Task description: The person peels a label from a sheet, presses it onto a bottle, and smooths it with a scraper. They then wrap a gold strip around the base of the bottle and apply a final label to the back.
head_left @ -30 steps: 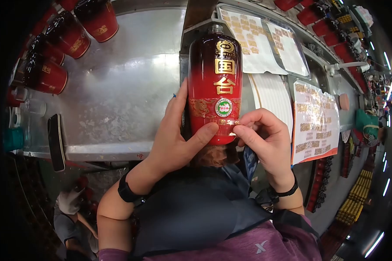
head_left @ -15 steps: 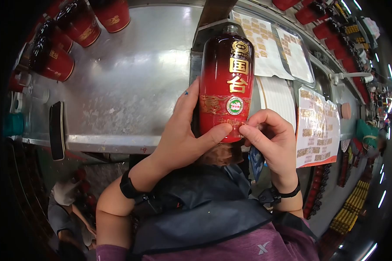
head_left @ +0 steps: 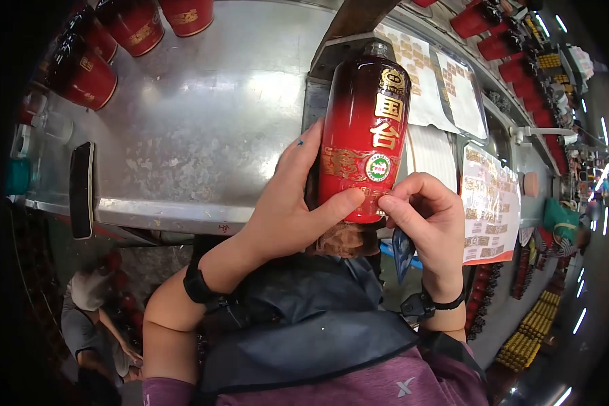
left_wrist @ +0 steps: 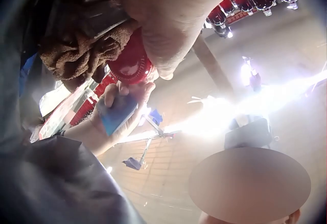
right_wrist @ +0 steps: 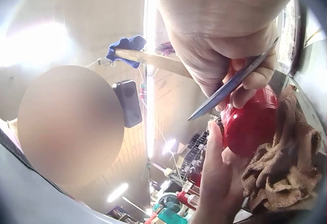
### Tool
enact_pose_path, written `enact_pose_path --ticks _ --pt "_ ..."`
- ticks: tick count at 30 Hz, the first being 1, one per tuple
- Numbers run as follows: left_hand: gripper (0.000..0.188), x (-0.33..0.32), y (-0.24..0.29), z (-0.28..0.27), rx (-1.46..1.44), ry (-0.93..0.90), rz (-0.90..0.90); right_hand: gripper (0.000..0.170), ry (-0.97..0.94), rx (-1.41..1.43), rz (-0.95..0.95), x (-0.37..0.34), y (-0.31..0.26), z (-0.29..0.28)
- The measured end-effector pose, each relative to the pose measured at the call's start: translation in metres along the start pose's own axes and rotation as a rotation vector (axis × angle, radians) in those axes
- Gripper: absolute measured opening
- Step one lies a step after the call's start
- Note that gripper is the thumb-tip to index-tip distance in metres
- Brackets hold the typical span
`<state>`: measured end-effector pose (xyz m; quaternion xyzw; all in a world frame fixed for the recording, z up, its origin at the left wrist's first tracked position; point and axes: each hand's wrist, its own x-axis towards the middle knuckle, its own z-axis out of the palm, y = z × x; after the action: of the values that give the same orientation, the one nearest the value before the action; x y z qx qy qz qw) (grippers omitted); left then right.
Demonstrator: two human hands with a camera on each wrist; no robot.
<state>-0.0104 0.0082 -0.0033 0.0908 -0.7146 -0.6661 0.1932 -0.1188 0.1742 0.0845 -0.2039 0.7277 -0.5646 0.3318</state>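
A red bottle (head_left: 358, 115), dark toward its neck and marked with gold characters and a round green-and-white emblem, lies tilted with its base toward me. My left hand (head_left: 294, 203) grips its left side, thumb pressed on the front near the base. At the base's right edge, my right hand (head_left: 426, 213) has thumb and index fingertips together beside small gold lettering. Its other fingers curl round a flat, pointed blue-grey blade (right_wrist: 232, 89), which hangs below the palm in the head view. Under the base sits a brown cloth (right_wrist: 281, 157).
Sheets of gold stickers (head_left: 490, 203) lie at the right, more sticker sheets (head_left: 413, 74) behind. Several red bottles (head_left: 84, 78) stand at the back left of the metal table (head_left: 203, 115). A phone (head_left: 82, 189) is at its left edge. Another person (head_left: 91, 318) is at lower left.
The bottle and both hands have shifted right in the head view, along with the surroundings sliding. Both hands keep their places on the bottle, and more of the blade shows below the right hand.
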Motion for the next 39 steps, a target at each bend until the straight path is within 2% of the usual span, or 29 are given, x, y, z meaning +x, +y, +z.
enact_pose_path --ticks 11,13,16,17,18,20,22,23,25,28,30,31,32,34,37,38,39 --pt "0.094 -0.001 0.008 0.002 0.034 -0.008 0.038 0.007 0.011 0.019 0.018 -0.005 0.0 -0.004" --pt "0.093 -0.002 0.012 0.004 0.043 0.005 -0.025 0.007 0.01 0.033 0.02 -0.007 -0.001 -0.004" --pt "0.092 -0.004 0.004 0.005 -0.007 0.006 -0.096 0.009 0.024 -0.041 -0.038 -0.011 -0.011 -0.015" --pt "0.092 -0.006 -0.005 0.005 -0.025 0.003 -0.068 0.01 0.02 -0.188 -0.07 -0.008 -0.017 -0.025" --pt "0.095 -0.004 -0.007 0.003 -0.066 -0.017 -0.056 0.012 0.021 -0.335 -0.096 -0.004 -0.023 -0.036" --pt "0.103 -0.007 -0.016 -0.006 0.023 -0.074 -0.011 0.014 0.094 -0.371 -0.033 0.019 -0.031 -0.085" --pt "0.109 -0.002 -0.014 -0.01 -0.017 -0.079 0.009 0.018 0.126 -0.417 -0.064 0.061 -0.02 -0.162" --pt "0.115 -0.001 -0.012 -0.011 -0.041 -0.059 -0.001 0.019 0.227 -0.43 -0.016 0.08 -0.013 -0.202" --pt "0.12 0.002 -0.011 -0.009 0.012 -0.083 0.06 0.019 0.307 -0.323 0.111 0.115 0.023 -0.297" --pt "0.131 0.004 -0.015 -0.007 0.12 -0.121 0.122 0.02 0.517 -0.405 0.214 0.148 0.083 -0.393" --pt "0.133 0.003 -0.012 -0.005 -0.053 -0.117 0.007 0.021 0.577 -0.572 0.288 0.162 0.105 -0.412" --pt "0.135 0.002 -0.014 -0.008 -0.024 -0.131 0.007 0.02 0.595 -0.723 0.298 0.174 0.127 -0.428" --pt "0.135 0.002 -0.013 -0.006 -0.02 -0.132 0.008 0.034 0.594 -0.914 0.388 0.185 0.141 -0.445" --pt "0.136 0.003 -0.011 -0.004 -0.105 -0.126 -0.028 0.045 0.319 -1.564 0.393 0.22 0.189 -0.483" --pt "0.137 0.005 -0.009 0.001 -0.123 -0.114 -0.021 0.055 0.252 -1.647 0.422 0.206 0.141 -0.46" --pt "0.137 0.003 -0.007 0.001 -0.16 -0.099 -0.032 0.035 0.504 -1.397 0.251 0.193 0.129 -0.452" --pt "0.137 0.002 -0.006 -0.001 -0.109 -0.115 -0.013 0.037 0.558 -1.333 0.22 0.181 0.105 -0.436"
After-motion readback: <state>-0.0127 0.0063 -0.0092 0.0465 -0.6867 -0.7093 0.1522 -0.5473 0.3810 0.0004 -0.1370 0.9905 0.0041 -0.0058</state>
